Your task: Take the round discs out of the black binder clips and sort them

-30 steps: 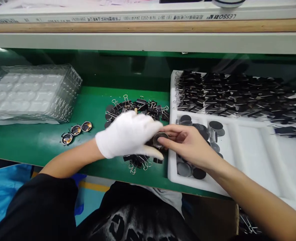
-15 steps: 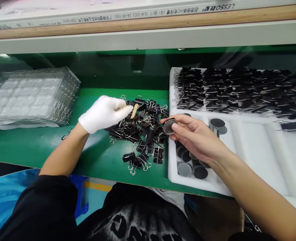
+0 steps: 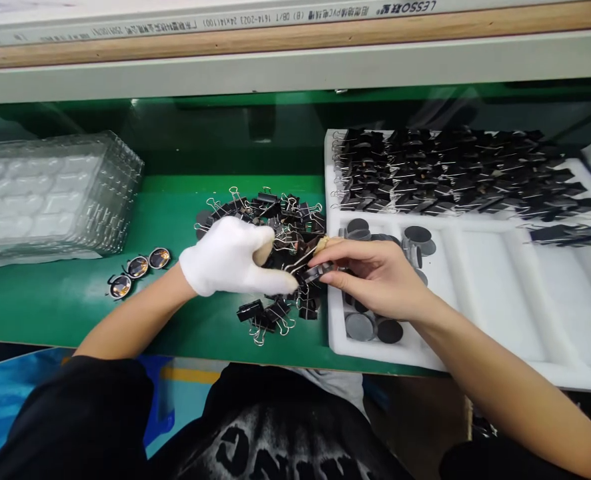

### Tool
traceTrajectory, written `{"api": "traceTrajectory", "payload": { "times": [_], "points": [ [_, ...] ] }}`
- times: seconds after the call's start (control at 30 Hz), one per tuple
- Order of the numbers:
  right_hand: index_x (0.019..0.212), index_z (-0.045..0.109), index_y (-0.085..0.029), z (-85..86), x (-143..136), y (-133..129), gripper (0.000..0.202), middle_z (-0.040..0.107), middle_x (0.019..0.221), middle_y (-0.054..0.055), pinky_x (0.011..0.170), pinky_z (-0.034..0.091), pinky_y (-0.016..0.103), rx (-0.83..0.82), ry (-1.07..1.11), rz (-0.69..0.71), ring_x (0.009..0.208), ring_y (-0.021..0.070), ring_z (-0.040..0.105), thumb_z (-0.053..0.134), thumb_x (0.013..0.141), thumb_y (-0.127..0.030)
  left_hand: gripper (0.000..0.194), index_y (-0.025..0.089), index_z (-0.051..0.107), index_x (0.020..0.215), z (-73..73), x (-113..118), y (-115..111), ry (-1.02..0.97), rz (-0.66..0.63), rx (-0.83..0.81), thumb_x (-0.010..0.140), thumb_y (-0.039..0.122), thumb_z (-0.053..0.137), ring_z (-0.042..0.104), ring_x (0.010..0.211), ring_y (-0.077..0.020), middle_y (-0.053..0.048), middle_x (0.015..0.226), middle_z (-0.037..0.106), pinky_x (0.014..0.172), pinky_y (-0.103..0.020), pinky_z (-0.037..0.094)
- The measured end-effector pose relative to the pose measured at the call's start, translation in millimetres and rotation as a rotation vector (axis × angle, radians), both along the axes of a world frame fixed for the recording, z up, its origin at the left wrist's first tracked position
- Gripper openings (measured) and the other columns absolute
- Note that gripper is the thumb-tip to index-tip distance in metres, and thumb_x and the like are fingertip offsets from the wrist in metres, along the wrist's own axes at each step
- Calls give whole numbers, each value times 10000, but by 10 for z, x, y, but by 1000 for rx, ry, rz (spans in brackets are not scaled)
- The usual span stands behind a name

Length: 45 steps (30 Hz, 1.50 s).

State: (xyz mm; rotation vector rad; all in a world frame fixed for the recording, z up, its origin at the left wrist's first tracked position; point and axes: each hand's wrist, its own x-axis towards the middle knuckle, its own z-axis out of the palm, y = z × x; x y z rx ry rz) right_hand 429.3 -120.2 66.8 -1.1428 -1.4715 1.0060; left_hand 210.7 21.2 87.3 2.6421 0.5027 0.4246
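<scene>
Green tabletop (image 3: pixel 203 330) beneath half-spread left hand (image 3: pixel 228 259), right hand (image 3: pixel 378 277) tight on dark disc (image 3: pixel 317 272)

The disc (image 3: pixel 318 273) in the right hand (image 3: pixel 383 280) has turned nearly edge-on, a tan piece (image 3: pixel 321 245) now beside it.

A white glove (image 3: pixel 218 257) covers the left hand (image 3: pixel 235 260) — black shirt (image 3: pixel 280 420), lettered.

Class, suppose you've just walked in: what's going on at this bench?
A person's bare right hand holds a dark round piece and apparently a binder clip by a pile of clips. The gloved left hand is open close by. To the right, a white tray holds rows of clips and loose discs.
</scene>
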Motion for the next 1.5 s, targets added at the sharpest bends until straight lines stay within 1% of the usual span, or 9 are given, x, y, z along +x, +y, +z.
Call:
{"api": "traceTrajectory", "payload": {
  "times": [0.13, 0.3, 0.47, 0.6, 0.8, 1.07, 1.23, 1.43, 1.5],
  "points": [
    [994, 839, -268, 11, 21, 16, 99, 808, 1010, 47, 707, 582, 323, -18, -15, 39, 884, 197, 735, 781, 916, -252, 465, 215, 349, 526, -75, 41, -89, -124, -73, -65, 738, 440, 696, 266, 441, -55, 99, 436, 327, 443, -240, 243],
    [1009, 823, -257, 14, 70, 1, 92, 794, 1135, 73, 728, 610, 302, -37, 32, 46, 1000, 208, 748, 795, 927, -288, 396, 211, 324, 513, -92, 62, -127, -238, -37, -61, 743, 295, 635, 230, 456, -53, 98, 443, 276, 432, -229, 224],
    [1080, 795, -259, 52, 212, 24, 192, 794, 1113, 63, 819, 669, 347, -46, -18, -174, 962, 208, 764, 790, 945, -396, 387, 203, 330, 505, -6, 23, -102, -197, -37, -137, 773, 189, 608, 209, 478, -59, 93, 446, 267, 427, -227, 197],
    [1068, 812, -261, 41, 267, 58, 229, 811, 1019, 33, 658, 689, 324, -114, -14, -216, 772, 184, 769, 852, 871, -370, 408, 193, 366, 504, -56, 40, -153, -167, -61, -170, 814, 233, 628, 232, 460, -48, 96, 435, 299, 423, -206, 224],
    [1005, 847, -296, 21, 287, 32, 197, 831, 956, 2, 804, 729, 364, -118, -39, -183, 835, 205, 806, 890, 813, -288, 408, 183, 411, 517, -112, 60, -193, -50, -71, -212, 844, 282, 634, 250, 439, -40, 99, 425, 338, 416, -187, 236],
    [1046, 859, -359, 29, 282, -3, 210, 824, 902, -16, 611, 698, 381, -36, -163, -189, 696, 209, 759, 891, 839, -334, 436, 189, 414, 526, -88, 48, -190, 5, -113, -207, 891, 308, 620, 265, 436, -46, 93, 435, 332, 434, -214, 249],
    [1034, 863, -324, 23, 249, 0, 216, 827, 893, -7, 657, 713, 369, -72, -120, -181, 733, 210, 782, 903, 822, -341, 450, 191, 411, 534, -97, 41, -202, 21, -126, -220, 912, 325, 615, 278, 423, -45, 90, 424, 353, 431, -221, 247],
    [1002, 844, -292, 12, 226, 5, 185, 830, 935, 11, 762, 733, 389, -100, -61, -127, 816, 229, 814, 897, 833, -348, 428, 191, 501, 557, 31, -3, -157, 91, -131, -193, 899, 400, 650, 360, 431, -51, 79, 443, 451, 467, -229, 303],
    [1073, 803, -289, -6, 225, 19, 250, 828, 1016, 22, 765, 729, 389, -85, 6, -178, 874, 237, 819, 880, 861, -397, 403, 190, 611, 638, 104, -50, -25, 75, -38, -94, 950, 444, 586, 459, 487, -75, 47, 519, 566, 533, -242, 364]
  ]
}}
